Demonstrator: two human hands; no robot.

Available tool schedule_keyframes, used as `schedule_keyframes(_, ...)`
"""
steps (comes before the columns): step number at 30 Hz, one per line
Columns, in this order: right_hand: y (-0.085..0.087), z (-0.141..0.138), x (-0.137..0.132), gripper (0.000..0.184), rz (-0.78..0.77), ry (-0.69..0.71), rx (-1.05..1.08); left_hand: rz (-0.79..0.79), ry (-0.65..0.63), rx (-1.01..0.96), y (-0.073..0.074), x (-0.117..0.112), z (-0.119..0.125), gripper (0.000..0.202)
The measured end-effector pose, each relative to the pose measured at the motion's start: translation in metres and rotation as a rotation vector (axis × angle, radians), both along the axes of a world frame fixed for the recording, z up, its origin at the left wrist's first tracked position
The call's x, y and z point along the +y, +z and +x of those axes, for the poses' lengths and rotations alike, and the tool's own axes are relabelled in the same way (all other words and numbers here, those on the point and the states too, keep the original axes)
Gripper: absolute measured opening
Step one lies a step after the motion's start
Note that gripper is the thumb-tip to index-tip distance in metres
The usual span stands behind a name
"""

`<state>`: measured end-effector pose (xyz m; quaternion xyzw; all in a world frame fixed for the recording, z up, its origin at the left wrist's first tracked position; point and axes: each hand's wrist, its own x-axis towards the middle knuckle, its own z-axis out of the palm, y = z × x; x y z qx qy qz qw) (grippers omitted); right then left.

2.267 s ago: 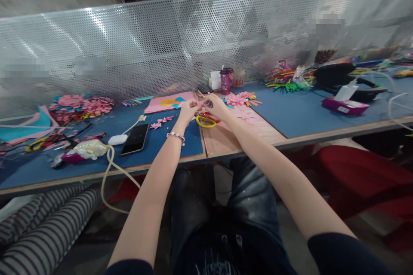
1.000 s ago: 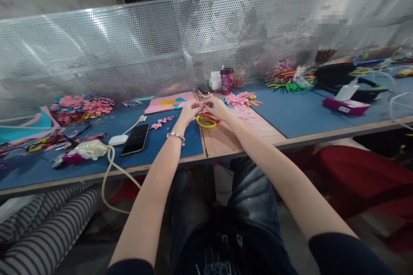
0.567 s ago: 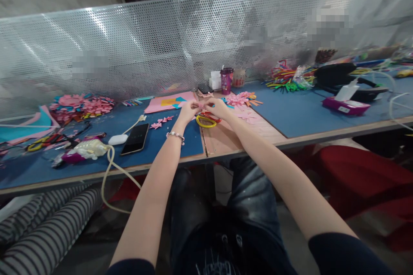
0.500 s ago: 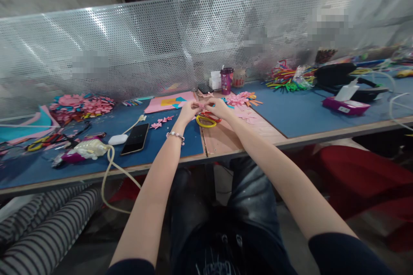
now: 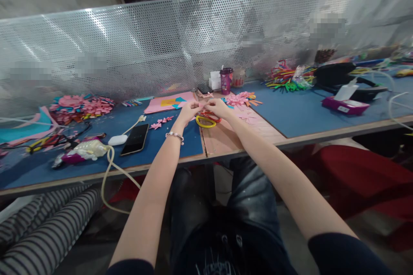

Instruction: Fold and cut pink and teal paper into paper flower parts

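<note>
My left hand (image 5: 188, 111) and my right hand (image 5: 217, 108) meet over the middle of the table. Their fingertips are pinched together on a small piece of pink paper (image 5: 201, 105), mostly covered by the fingers. Just below them lie scissors with yellow (image 5: 205, 122) and red handles; the blades are hidden. Left of my left hand, small folded pink paper pieces (image 5: 161, 122) rest in a row on the blue mat. Behind it is a stack of pink paper sheets (image 5: 155, 105) with orange and blue pieces on top. Pink paper strips (image 5: 240, 99) lie beyond my right hand.
On the left are a phone (image 5: 135, 139), a white earphone case (image 5: 118, 139), a glue gun (image 5: 84, 150) and a pink paper heap (image 5: 82, 107). A purple cup (image 5: 226, 80) stands at the back. Pipe cleaners (image 5: 285, 78) and a tissue pack (image 5: 346, 106) lie right. A perforated metal screen (image 5: 135, 47) borders the table.
My hands stay in nearly the same place. The fingers have shifted slightly on the pink paper, which looks less bunched and shows less between them.
</note>
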<state>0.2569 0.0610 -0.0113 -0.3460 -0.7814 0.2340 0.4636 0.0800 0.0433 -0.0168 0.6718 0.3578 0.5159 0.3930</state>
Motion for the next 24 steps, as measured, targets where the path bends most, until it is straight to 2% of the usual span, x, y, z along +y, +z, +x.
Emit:
schedule_keyframes(5, -0.0017, -0.0009, 0.0010, 0.013, 0.037, -0.075, -0.002, -0.023, 0.012, 0.002, 0.0003, -0.0005, -0.0004, 0.031)
schedule_keyframes(10, -0.0055, -0.0032, 0.0049, 0.006, 0.271, -0.095, -0.051, -0.038, 0.027, -0.007, 0.0008, -0.0013, 0.0000, 0.031)
schedule_keyframes(13, -0.0055, -0.0037, 0.0063, 0.007, 0.358, -0.085, -0.113, -0.019, 0.024, -0.007, 0.0017, -0.0032, 0.0010, 0.031)
schedule_keyframes(17, -0.0059, -0.0035, 0.0075, 0.007, 0.405, -0.092, -0.141, 0.001, 0.018, -0.011, 0.0019, -0.0041, 0.0021, 0.032)
schedule_keyframes(24, -0.0072, -0.0043, 0.0071, 0.006, 0.446, -0.131, -0.139, 0.110, 0.097, 0.043, -0.0012, 0.0024, 0.0048, 0.033)
